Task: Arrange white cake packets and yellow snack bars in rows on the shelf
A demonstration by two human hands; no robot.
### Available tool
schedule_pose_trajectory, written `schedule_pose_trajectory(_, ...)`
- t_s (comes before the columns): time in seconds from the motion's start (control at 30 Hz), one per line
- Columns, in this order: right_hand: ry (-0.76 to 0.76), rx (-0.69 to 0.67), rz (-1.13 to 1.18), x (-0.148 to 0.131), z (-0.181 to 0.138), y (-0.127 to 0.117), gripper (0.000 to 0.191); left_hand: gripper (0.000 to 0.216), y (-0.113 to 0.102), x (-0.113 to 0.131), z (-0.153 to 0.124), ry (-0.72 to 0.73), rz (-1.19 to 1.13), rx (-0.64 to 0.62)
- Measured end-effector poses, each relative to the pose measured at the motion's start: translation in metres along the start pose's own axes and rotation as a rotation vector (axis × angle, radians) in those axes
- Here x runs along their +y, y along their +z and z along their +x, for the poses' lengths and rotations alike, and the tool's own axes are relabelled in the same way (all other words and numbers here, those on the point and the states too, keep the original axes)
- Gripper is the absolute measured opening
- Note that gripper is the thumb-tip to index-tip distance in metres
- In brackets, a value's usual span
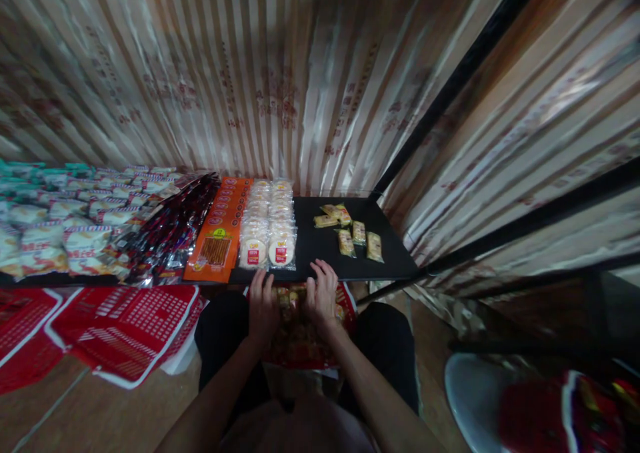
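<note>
A red container (305, 353) full of small wrapped snacks (290, 301) sits between my knees, just below the front edge of the black shelf (320, 240). Over its left side lies my left hand (263, 312), fingers stretched toward the shelf edge. My right hand (324, 293) rests over the right side, its fingers also extended and apart. Neither hand visibly grips anything. Beyond them, two rows of round white crackers in clear wrappers (267, 230) stand on the shelf. Several yellow wrapped snack bars (346, 241) lie loosely to their right.
An orange snack packet (216, 233), dark shiny packets (173, 230) and many white snack bags (85, 240) fill the shelf's left. Red baskets (125, 326) are beneath. A black metal bar (450, 93) slants across the right, before striped sheeting (290, 60).
</note>
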State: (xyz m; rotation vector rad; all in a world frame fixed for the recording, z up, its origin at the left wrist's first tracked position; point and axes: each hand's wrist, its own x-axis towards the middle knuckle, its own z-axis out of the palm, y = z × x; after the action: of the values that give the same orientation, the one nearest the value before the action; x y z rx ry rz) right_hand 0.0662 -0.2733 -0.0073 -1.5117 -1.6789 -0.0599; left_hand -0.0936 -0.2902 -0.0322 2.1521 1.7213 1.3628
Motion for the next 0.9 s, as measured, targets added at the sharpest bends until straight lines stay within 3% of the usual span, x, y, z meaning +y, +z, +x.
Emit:
schedule_pose_trajectory(0.13, 0.13, -0.057, -0.053, 0.026, -0.037, -0.011, 0.029, 0.038, 0.016, 0.019, -0.041, 0.061, -0.132, -0.392)
schedule_pose_trajectory(0.23, 0.365, -0.192, -0.164, 0.046, -0.053, -0.008, 0.031, 0.046, 0.032, 0.034, -0.05, -0.138, -0.142, -0.686)
schedule_pose_trajectory(0.37, 0.604, -0.409, -0.273, 0.067, -0.061, -0.002, 0.036, 0.05, 0.05, 0.052, -0.038, -0.35, -0.165, -0.867)
schedule_pose_trajectory(0.47, 0.684, -0.546, -0.264, 0.076, -0.063, 0.0, 0.039, 0.052, 0.064, 0.058, -0.031, -0.437, -0.191, -0.927)
schedule_pose_trajectory(0.57, 0.751, -0.593, -0.219, 0.078, -0.064, 0.0, 0.041, 0.051, 0.075, 0.058, -0.034, -0.511, -0.245, -0.935)
schedule_pose_trajectory(0.73, 0.769, -0.45, -0.102, 0.068, -0.064, 0.002, 0.04, 0.049, 0.082, 0.051, -0.043, -0.606, -0.37, -0.828)
schedule_pose_trajectory(0.9, 0.748, -0.379, -0.022, 0.057, -0.066, 0.006, 0.042, 0.044, 0.077, 0.046, -0.043, -0.571, -0.487, -0.785)
